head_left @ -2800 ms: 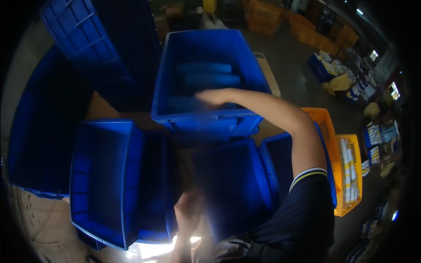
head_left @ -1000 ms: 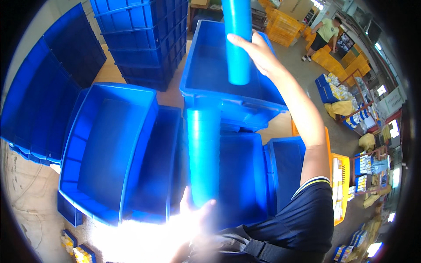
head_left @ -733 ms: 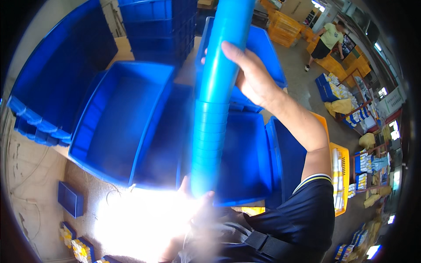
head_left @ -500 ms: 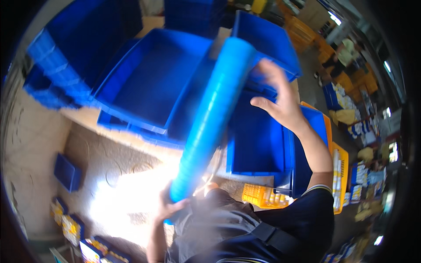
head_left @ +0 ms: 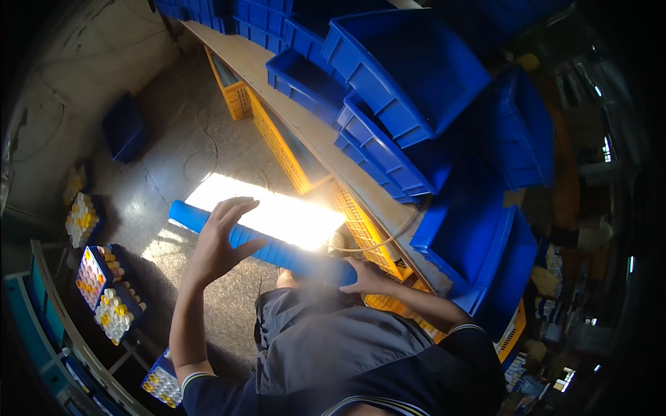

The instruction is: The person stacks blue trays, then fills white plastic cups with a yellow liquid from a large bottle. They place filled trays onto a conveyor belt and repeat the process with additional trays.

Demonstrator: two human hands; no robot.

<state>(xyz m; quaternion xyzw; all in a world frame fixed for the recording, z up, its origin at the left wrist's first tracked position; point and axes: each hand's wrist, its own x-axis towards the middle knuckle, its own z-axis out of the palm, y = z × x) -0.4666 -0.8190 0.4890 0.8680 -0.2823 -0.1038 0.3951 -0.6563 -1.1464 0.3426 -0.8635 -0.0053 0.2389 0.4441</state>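
Note:
A long blue ribbed cylinder (head_left: 281, 254), like a roll or a stack of nested round pieces, lies slantwise in front of my body, its left end farther away. My right hand (head_left: 364, 276) is closed around its near right end. Over the left part of the cylinder is my left hand (head_left: 225, 239), fingers stretched and thumb held apart; whether it presses on the surface I cannot tell. Glare blurs part of the cylinder's right end.
Blue plastic bins (head_left: 409, 76) are piled on a long table (head_left: 298, 132), with yellow crates (head_left: 277, 142) below it. At left, trays of white and yellow pieces (head_left: 114, 315) stand by a shelf (head_left: 41, 312). One blue bin (head_left: 125, 128) sits by the wall. Sunlight glares on the floor.
My view has swung left, away from the bins. The cylinder has gone from steeply raised to nearly level. My right hand, formerly spread, now grips one end; my left hand has opened.

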